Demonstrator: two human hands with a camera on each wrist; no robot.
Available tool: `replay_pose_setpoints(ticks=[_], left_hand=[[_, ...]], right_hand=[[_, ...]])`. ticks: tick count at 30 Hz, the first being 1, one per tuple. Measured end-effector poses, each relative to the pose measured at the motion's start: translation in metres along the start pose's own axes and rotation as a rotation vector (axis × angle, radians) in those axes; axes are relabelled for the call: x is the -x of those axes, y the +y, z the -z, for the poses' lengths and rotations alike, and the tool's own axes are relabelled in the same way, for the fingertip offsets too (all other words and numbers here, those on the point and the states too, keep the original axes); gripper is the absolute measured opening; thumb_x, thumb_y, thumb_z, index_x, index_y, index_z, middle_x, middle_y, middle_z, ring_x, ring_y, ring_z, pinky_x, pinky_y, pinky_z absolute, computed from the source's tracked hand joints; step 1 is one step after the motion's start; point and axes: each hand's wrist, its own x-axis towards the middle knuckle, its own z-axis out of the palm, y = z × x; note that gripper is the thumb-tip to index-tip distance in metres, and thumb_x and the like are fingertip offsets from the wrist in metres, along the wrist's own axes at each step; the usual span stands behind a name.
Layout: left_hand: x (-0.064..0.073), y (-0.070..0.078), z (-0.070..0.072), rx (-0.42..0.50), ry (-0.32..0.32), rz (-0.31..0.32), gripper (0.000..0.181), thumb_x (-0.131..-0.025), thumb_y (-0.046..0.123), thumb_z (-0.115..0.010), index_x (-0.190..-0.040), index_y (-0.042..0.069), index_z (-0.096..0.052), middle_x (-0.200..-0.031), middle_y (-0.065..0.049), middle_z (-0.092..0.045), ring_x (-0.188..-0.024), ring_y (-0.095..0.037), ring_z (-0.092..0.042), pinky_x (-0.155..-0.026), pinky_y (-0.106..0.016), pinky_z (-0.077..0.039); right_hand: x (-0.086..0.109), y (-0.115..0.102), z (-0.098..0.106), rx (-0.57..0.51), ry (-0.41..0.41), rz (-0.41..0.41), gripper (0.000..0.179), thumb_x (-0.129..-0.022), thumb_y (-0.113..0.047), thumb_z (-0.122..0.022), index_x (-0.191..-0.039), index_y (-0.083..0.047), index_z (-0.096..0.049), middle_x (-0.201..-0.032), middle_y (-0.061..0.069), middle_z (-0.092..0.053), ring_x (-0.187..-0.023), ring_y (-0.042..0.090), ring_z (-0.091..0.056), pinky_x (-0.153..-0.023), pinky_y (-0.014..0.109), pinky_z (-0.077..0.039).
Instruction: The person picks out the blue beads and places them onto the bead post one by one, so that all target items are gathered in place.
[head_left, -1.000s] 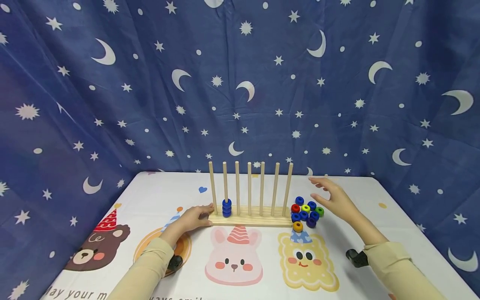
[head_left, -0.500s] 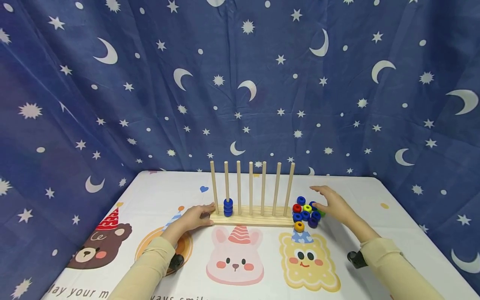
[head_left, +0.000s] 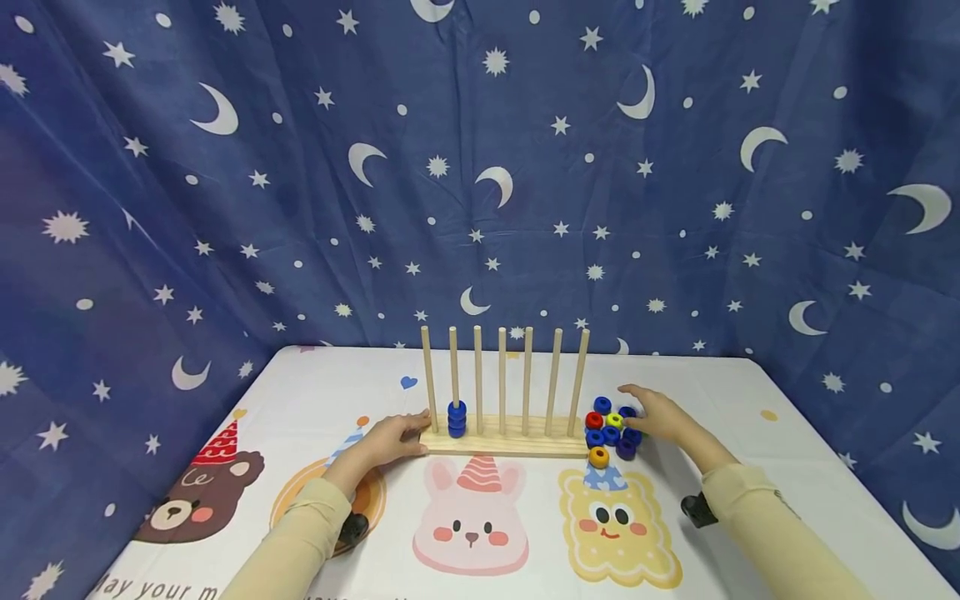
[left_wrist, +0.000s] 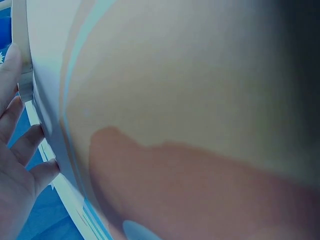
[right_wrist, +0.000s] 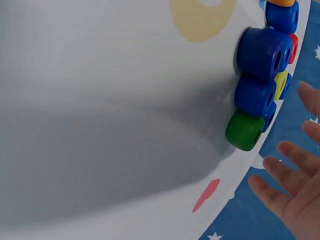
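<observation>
"So, what pose?"
"Left hand [head_left: 396, 438] grips the nearest end of the wooden rack [head_left: 491, 446]; right hand [head_left: 663, 417] arches, unclenched, fingers [right_wrist: 300, 159] spread."
"And around them?"
"Loose beads [head_left: 611, 436] by the right fingertips, contact unclear; three blue beads [head_left: 457, 419] circle a peg [head_left: 453, 367] near the left."

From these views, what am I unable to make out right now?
- Head: the green bead, mostly hidden by the right hand.
- Head: some printed words, covered by the left sleeve and cut by the bottom edge.
- Left wrist: the wooden rack and blue stack, mostly cut off by the left edge.
- Right wrist: the orange bead, cut by the top edge.
</observation>
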Motion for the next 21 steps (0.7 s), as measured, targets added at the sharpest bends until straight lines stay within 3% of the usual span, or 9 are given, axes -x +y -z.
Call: replay_pose_setpoints(ticks=[8, 21], left_hand=[[0.001, -0.001, 0.002, -0.01, -0.004, 0.014, 0.055, -0.082, 0.021, -0.071, -0.129, -0.002, -0.055, -0.141, -0.017, -0.046, -0.13, -0.041, -0.042, -0.109, -0.053, -0.034], [-0.001, -0.003, 0.001, 0.002, -0.01, 0.016, 0.056, -0.082, 0.021, -0.071, -0.131, -0.001, -0.053, -0.142, -0.016, -0.045, -0.132, -0.04, -0.041, -0.11, -0.052, -0.032]], right_hand=[[-0.007, 0.005, -0.005, 0.009, -0.091, -0.041, 0.061, -0.083, -0.018, -0.068, -0.129, 0.014, -0.044, -0.129, 0.036, -0.048, -0.119, 0.051, -0.047, -0.099, 0.06, -0.04], [-0.008, 0.011, -0.009, -0.053, -0.083, -0.113, 0.047, -0.085, -0.009, -0.062, -0.124, 0.015, -0.048, -0.117, 0.036, -0.056, -0.109, 0.048, -0.054, -0.093, 0.057, -0.046]])
